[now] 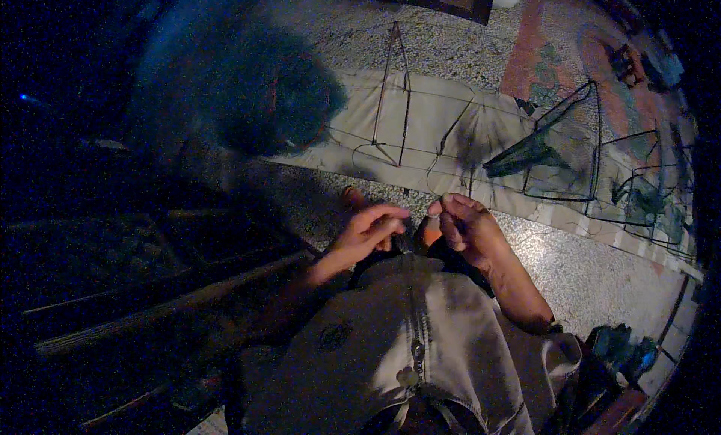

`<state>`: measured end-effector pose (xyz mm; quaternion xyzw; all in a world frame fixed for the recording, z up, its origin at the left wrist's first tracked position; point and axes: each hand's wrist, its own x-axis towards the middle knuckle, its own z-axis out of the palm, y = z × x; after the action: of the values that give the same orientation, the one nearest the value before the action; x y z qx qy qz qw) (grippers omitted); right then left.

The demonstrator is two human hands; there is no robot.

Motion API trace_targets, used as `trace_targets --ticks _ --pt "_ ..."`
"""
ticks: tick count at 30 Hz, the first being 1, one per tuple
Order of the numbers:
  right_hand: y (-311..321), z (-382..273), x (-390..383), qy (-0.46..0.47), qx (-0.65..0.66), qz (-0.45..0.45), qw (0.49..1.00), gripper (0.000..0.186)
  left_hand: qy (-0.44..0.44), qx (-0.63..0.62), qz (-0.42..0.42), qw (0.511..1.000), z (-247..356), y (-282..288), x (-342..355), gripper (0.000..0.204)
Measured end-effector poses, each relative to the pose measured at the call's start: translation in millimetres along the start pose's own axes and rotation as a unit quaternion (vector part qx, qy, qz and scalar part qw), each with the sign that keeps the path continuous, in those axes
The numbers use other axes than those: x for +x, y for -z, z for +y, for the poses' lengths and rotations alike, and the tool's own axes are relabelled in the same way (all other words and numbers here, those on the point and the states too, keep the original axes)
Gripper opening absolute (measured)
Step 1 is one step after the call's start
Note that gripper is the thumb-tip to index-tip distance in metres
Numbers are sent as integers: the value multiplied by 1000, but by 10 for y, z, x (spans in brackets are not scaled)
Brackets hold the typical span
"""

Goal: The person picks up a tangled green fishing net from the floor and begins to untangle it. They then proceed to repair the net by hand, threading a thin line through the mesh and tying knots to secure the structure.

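Observation:
Above my lap, my left hand point(372, 232) is raised with fingers loosely bent and apart, nothing visible in them. To its right, my right hand point(469, 228) pinches a thin dark strand point(429, 176) that seems to run up toward a long pale sheet point(353, 119) on the speckled floor. Thin dark triangular outlines point(402, 112) cross the sheet; whether they are wire, cord or drawn lines I cannot tell. Right of these lies a dark green tapered piece point(526, 157), with more green, tangled shapes point(646, 202) farther right.
A large blurred blue-green patch point(270, 104) obscures the upper left. A dark board-like object point(451, 1) lies at the top, beside a salmon-coloured floor band point(526, 44). My bare feet show behind my hands. Dark items point(616, 345) lie at lower right; the left side is too dark to make out.

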<state>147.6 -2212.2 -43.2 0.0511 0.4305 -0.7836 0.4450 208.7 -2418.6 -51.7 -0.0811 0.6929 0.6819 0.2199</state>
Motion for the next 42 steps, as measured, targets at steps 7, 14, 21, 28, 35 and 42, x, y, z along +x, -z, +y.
trace_targets --ticks 7,14,21,28,35,42 --pt "-3 163 98 -28 -43 45 998 24 14 -165 -1 986 145 -243 442 24" --pt "257 312 -1 -13 -153 69 986 27 8 -161 5 987 116 -254 544 15" --pt "228 46 197 213 -290 142 922 25 19 -112 56 992 90 -352 537 13" --pt "252 284 585 187 -221 78 954 7 14 -66 69 995 -97 -282 536 9" --pt "382 261 803 137 -73 152 976 13 -107 84 33 990 -630 226 467 16" --pt "792 -4 1312 131 -26 227 965 7 75 67 94 991 -697 1210 729 14"
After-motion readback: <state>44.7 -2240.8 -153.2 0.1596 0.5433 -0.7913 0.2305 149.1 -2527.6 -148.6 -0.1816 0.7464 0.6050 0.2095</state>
